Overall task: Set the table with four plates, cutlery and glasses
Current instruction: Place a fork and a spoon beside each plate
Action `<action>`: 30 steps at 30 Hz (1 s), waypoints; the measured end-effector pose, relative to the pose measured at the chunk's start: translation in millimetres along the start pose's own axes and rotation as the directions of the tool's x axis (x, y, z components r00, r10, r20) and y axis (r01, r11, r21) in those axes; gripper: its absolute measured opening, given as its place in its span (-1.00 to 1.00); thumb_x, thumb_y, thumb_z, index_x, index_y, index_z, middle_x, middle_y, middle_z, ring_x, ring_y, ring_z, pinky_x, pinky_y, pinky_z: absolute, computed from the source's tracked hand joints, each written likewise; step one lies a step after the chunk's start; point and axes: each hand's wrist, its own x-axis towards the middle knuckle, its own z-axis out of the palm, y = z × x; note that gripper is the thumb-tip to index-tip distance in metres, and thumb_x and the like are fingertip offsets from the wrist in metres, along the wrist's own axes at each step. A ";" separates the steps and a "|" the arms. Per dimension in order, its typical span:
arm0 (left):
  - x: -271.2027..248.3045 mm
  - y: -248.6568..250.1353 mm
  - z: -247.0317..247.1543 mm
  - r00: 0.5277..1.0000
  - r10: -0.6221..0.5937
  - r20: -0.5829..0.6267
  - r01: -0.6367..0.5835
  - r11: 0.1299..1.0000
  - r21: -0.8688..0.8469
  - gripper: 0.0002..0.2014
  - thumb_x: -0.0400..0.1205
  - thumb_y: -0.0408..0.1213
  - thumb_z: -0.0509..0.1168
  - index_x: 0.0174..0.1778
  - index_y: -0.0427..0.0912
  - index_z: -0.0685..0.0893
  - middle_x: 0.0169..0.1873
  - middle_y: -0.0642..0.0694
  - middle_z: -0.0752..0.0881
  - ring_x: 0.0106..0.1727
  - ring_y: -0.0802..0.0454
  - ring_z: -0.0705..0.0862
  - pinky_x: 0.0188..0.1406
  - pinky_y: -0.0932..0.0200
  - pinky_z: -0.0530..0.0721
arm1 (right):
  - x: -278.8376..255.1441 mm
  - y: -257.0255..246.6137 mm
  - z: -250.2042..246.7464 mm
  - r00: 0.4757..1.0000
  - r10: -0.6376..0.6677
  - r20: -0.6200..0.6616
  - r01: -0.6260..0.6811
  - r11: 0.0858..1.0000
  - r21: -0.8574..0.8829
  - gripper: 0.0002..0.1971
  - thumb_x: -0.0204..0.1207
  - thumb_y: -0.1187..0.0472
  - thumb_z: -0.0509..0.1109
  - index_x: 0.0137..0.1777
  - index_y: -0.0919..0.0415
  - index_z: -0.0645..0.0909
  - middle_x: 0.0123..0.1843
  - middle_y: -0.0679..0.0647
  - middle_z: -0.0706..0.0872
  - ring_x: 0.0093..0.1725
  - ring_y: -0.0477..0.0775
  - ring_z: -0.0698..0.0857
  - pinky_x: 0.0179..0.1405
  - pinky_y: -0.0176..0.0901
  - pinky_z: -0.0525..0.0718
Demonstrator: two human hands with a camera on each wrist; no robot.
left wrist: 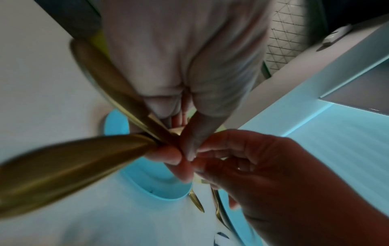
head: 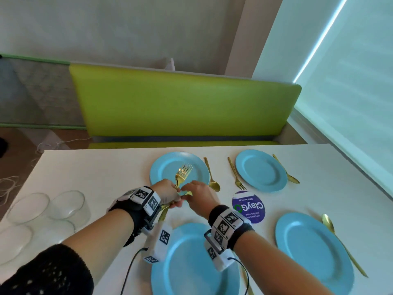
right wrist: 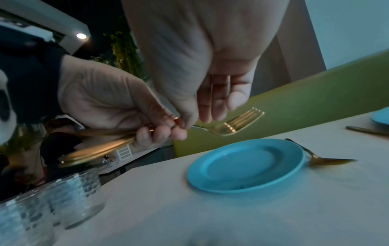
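Now, at the left, four glasses (head: 42, 211) wait unplaced. The left hand (head: 168, 193) is curled round a bundle of gold forks (head: 182, 173) above the far-left plate (head: 161, 167). The right hand (head: 198, 198) pinches one fork's neck, other fingers loose. It should probably draw that one out lengthwise while the left keeps the rest clamped. Tines point away toward the green bench (head: 185, 107), handles back toward the person.

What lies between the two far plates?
Head view: a gold spoon by the left plate and a gold fork by the right plate.
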 end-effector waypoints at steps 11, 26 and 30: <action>-51.9 -51.4 -67.9 0.988 -0.009 0.152 0.007 1.000 0.017 -0.82 0.56 -0.55 0.25 -0.33 -0.38 0.71 -0.45 -0.28 0.78 -0.33 -0.10 0.66 -0.39 0.21 0.59 | -25.0 -79.7 20.0 0.998 -0.061 0.022 0.060 0.997 0.058 -0.81 0.53 0.17 0.38 0.03 0.16 0.79 0.07 0.17 0.70 0.14 0.15 0.62 0.06 -0.10 0.56; -28.7 -52.6 -140.9 0.949 -0.094 -0.300 -0.043 0.908 -0.418 -0.81 0.68 -0.47 0.18 -0.26 -0.38 0.55 -0.36 -0.23 0.66 -0.38 -0.02 0.65 -0.47 0.25 0.65 | 44.7 -73.0 33.9 0.934 0.342 0.101 -0.356 0.888 0.291 -0.84 0.52 0.23 0.36 -0.06 0.20 0.77 -0.25 0.02 0.71 -0.14 -0.02 0.65 -0.08 -0.33 0.60; -16.1 -57.4 -152.2 0.940 -0.147 -0.308 -0.028 0.865 -0.500 -0.79 0.69 -0.45 0.18 -0.28 -0.36 0.54 -0.34 -0.22 0.67 -0.36 -0.03 0.65 -0.27 0.13 0.68 | 77.5 -85.6 53.5 0.894 0.409 0.182 -0.437 0.884 0.164 -0.70 0.57 0.13 0.26 0.12 0.27 0.73 0.11 0.13 0.76 0.16 0.12 0.69 0.20 -0.14 0.65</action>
